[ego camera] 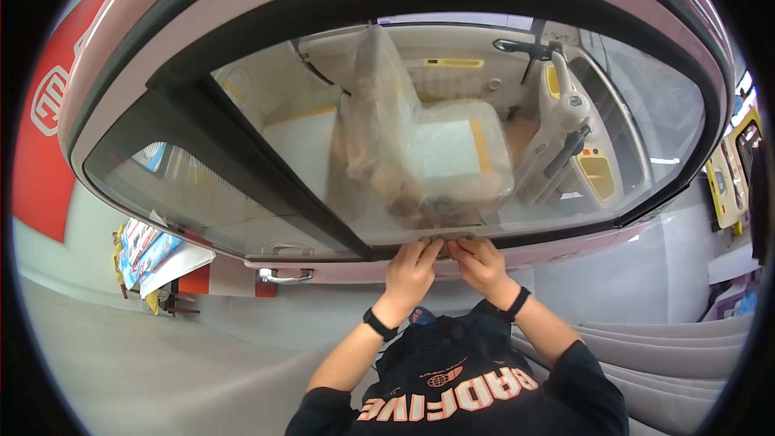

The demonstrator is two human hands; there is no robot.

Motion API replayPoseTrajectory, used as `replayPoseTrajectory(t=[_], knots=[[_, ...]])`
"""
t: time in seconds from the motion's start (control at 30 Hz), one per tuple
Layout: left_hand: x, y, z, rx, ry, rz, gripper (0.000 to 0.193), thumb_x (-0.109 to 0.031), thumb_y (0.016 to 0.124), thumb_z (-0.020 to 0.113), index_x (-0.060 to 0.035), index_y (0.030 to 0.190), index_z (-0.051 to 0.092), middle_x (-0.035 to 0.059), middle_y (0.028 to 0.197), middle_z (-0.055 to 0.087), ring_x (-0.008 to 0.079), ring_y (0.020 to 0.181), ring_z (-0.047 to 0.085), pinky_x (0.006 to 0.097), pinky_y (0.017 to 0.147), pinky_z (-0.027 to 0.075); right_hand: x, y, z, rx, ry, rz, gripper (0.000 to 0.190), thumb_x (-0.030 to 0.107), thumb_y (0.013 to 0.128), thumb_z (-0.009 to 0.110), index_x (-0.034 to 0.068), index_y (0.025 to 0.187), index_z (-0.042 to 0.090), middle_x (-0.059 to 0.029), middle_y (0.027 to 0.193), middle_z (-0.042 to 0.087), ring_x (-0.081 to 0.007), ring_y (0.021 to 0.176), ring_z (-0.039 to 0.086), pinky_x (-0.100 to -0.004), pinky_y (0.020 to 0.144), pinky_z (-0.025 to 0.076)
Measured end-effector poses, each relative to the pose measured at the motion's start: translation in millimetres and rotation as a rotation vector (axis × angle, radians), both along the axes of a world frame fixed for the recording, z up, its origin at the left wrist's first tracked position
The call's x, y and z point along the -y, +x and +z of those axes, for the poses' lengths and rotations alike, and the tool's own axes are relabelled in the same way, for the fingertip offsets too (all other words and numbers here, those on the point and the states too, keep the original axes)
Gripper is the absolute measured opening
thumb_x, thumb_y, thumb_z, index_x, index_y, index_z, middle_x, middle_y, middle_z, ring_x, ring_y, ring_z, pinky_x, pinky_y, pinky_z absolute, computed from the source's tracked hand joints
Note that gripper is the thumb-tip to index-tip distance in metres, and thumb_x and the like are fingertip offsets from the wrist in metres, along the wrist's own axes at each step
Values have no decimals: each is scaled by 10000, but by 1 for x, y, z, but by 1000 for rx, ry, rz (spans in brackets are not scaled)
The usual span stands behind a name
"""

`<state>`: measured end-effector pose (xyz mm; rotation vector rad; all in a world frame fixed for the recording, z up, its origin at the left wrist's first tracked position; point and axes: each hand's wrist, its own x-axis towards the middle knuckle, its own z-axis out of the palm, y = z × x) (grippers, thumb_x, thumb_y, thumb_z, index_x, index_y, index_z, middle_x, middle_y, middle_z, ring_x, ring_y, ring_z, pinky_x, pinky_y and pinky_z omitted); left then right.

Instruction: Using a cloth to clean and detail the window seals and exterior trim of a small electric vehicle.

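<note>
Both hands meet at the lower edge of the side window of a pink small car (581, 259). My left hand (412, 271) and my right hand (482, 263) pinch a small brownish object (447, 248) between their fingertips; its kind is hard to tell. It lies against the black window trim (545, 235). Through the door glass a front seat in clear plastic (436, 133) shows, with a steering wheel (568, 151) to its right. The chrome door handle (287, 275) is left of my hands.
Printed bags and papers (148, 248) are piled at the left, by a red and white block (227, 278). A red wall panel (45, 133) stands behind. Grey cushioned upholstery (654, 351) lies at lower right. Part of a yellow vehicle (729, 175) is at far right.
</note>
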<state>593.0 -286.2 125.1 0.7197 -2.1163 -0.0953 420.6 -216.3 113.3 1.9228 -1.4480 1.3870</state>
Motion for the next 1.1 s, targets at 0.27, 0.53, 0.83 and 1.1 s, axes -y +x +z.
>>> replayPoseTrajectory(t=[0.27,0.53,0.83,1.1], knots=[[-8,19,-76,86,109,66,338,-1,777,770,-136,1086,791,28,936,631,238,801,689,368,648,585,-8,6,-63,-52,280,84,452,-17,720,757,89,1159,787,-51,1103,709,-270,922,702,-381,708,616],[28,21,33,16,-163,-2,269,-24,671,746,-94,931,750,42,890,643,244,775,678,345,614,572,44,25,80,-64,-32,116,338,-19,693,774,90,1013,771,-64,983,710,-279,835,691,-379,678,590],[17,17,-1,-54,-144,28,362,26,708,733,-93,1049,765,51,933,639,239,723,674,339,569,566,-24,50,-4,125,266,120,508,43,792,833,71,1255,627,-141,1093,642,-359,893,648,-453,736,545],[-9,22,-41,-137,40,21,373,-38,869,785,-80,1235,727,104,1211,664,269,982,729,369,736,628,-7,36,-39,124,372,-108,350,5,806,793,120,1126,710,-93,919,607,-319,826,669,-442,614,551]])
